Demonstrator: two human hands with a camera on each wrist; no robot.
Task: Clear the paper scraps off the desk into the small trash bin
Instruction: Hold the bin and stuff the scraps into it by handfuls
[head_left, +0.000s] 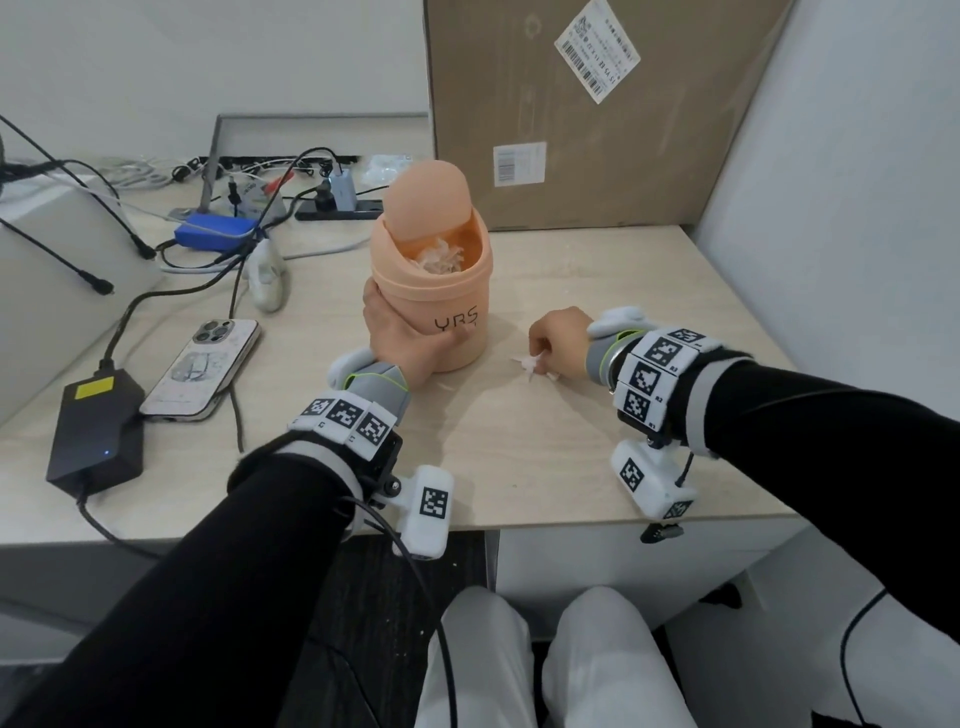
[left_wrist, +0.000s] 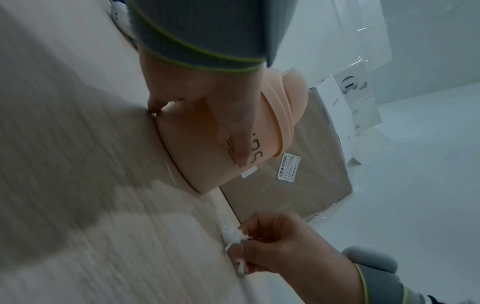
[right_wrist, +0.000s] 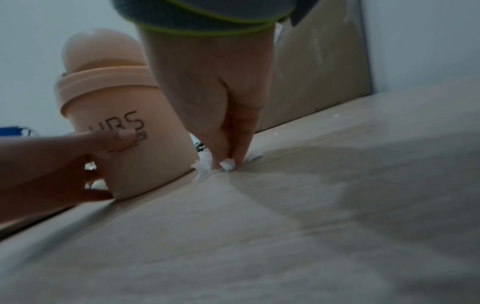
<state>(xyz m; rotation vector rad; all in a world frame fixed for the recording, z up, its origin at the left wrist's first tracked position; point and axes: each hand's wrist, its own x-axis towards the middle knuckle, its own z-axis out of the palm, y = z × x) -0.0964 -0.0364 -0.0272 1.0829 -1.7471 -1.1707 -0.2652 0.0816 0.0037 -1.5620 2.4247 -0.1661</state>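
Note:
A small peach trash bin stands on the desk with its swing lid tipped open and white scraps inside. My left hand grips the bin low on its left side, thumb across the front. My right hand is to the right of the bin, fingers curled down on the desk, pinching white paper scraps. In the left wrist view the scraps stick out between the right hand's fingers. In the right wrist view the scraps lie under the fingertips.
A large cardboard box stands behind the bin against the wall. Left of the bin lie a phone, a black power brick, a blue box and several cables. The desk's front edge is near my wrists.

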